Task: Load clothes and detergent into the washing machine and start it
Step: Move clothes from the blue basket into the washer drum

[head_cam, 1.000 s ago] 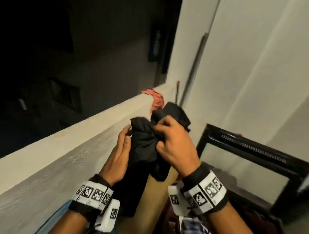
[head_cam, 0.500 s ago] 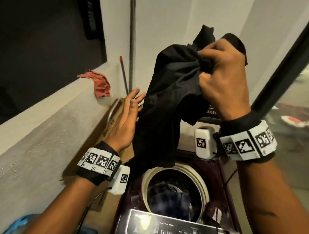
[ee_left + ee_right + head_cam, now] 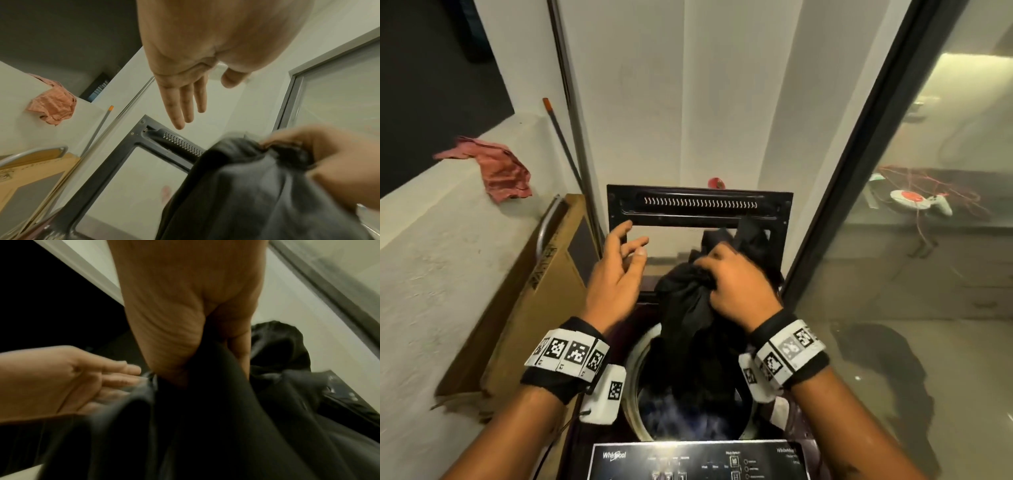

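A black garment (image 3: pixel 693 310) hangs from my right hand (image 3: pixel 736 287), which grips its bunched top above the round drum opening (image 3: pixel 635 394) of the top-loading washing machine (image 3: pixel 698 460). The cloth's lower end reaches down into the drum, where other dark clothes lie. In the right wrist view my fingers curl round the black garment (image 3: pixel 216 410). My left hand (image 3: pixel 616 270) hovers just left of the cloth with fingers spread and holds nothing; the left wrist view shows those fingers (image 3: pixel 183 104) straight. The machine's lid (image 3: pixel 698 205) stands raised at the back.
A pink cloth (image 3: pixel 500 169) lies on the ledge at the left. A flat cardboard box (image 3: pixel 530 294) leans between the ledge and the machine. Two thin rods (image 3: pixel 571 113) stand in the corner. A dark-framed glass door (image 3: pixel 859 171) runs close on the right.
My right hand has brought the black garment down from head height to the drum opening. My left hand has let go and drawn away to the left. My view has tilted down onto the machine.
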Tool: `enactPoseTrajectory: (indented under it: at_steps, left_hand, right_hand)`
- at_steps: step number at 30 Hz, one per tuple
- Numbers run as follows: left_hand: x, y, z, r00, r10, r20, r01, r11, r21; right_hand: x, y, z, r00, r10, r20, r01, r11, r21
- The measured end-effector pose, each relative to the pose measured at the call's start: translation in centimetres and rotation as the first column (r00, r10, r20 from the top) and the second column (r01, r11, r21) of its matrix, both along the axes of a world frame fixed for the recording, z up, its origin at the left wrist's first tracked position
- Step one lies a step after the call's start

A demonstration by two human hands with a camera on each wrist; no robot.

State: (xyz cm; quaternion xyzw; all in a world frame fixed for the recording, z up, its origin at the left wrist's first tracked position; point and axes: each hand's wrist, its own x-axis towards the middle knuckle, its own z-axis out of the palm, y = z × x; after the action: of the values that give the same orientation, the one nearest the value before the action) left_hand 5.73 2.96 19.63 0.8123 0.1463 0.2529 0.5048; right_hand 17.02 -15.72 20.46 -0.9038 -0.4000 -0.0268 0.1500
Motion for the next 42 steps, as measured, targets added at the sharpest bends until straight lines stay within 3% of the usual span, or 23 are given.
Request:
enactPoseTrajectory:
  at_steps: [2, 4, 8, 14, 20, 24, 29, 32, 35, 40, 42]
  left_hand:
    - [0.0, 0.0, -0.9, 0.999, -0.002, -0.037, 0.003, 1.000, 0.028]
    - [0.0, 0.2, -2.1, 0.997, -0.020, -0.073, 0.024, 0.998, 0.054]
    - [-0.5, 0.7, -4.4, 0.985, -0.049, -0.164, 0.071, 0.989, 0.127]
    - [-2.3, 1.8, -6.5, 0.965, -0.005, -0.262, 0.065, 0.973, 0.223]
    - [-10.4, 6.5, -8.8, 0.936, 0.227, -0.270, -0.192, 0.970, 0.150]
    - [-20.8, 11.4, -10.8, 0.804, 0.485, -0.345, -0.456, 0.874, 0.167]
    - [-36.1, 14.2, -14.8, 0.570, 0.762, -0.306, -0.761, 0.630, 0.152]
    - [-43.3, 14.2, -18.2, 0.429, 0.831, -0.353, -0.857, 0.498, 0.130]
    - [-49.1, 13.8, -22.9, 0.287, 0.858, -0.425, -0.925, 0.364, 0.110]
    - [-54.4, 13.1, -31.7, 0.140, 0.897, -0.419, -0.973, 0.203, 0.110]
    - [-54.8, 12.9, -35.0, 0.139, 0.896, -0.423, -0.977, 0.194, 0.090]
  right_hand:
    - [-0.3, 0.0, -4.1, 0.983, 0.059, -0.176, -0.095, 0.975, -0.199]
    - [-0.7, -0.2, -6.9, 0.959, 0.050, -0.279, -0.137, 0.944, -0.300]
    - [-1.0, -0.3, -9.0, 0.955, 0.041, -0.294, -0.127, 0.951, -0.282]
    - [-1.2, 0.9, -8.3, 0.961, 0.110, -0.255, -0.183, 0.941, -0.285]
    - [-4.5, 8.2, -6.5, 0.929, 0.307, -0.208, -0.357, 0.893, -0.275]
    - [-9.4, 15.9, -6.2, 0.858, 0.479, -0.186, -0.513, 0.818, -0.260]
    - [-19.8, 26.7, -9.0, 0.676, 0.694, -0.249, -0.735, 0.609, -0.298]
    - [-27.3, 31.8, -11.6, 0.536, 0.787, -0.305, -0.829, 0.422, -0.367]
    - [-35.5, 36.1, -14.8, 0.340, 0.891, -0.302, -0.898, 0.212, -0.386]
    - [-46.6, 42.4, -22.1, 0.104, 0.907, -0.407, -0.901, -0.088, -0.425]
    - [-50.0, 44.6, -25.5, 0.015, 0.901, -0.434, -0.851, -0.216, -0.479]
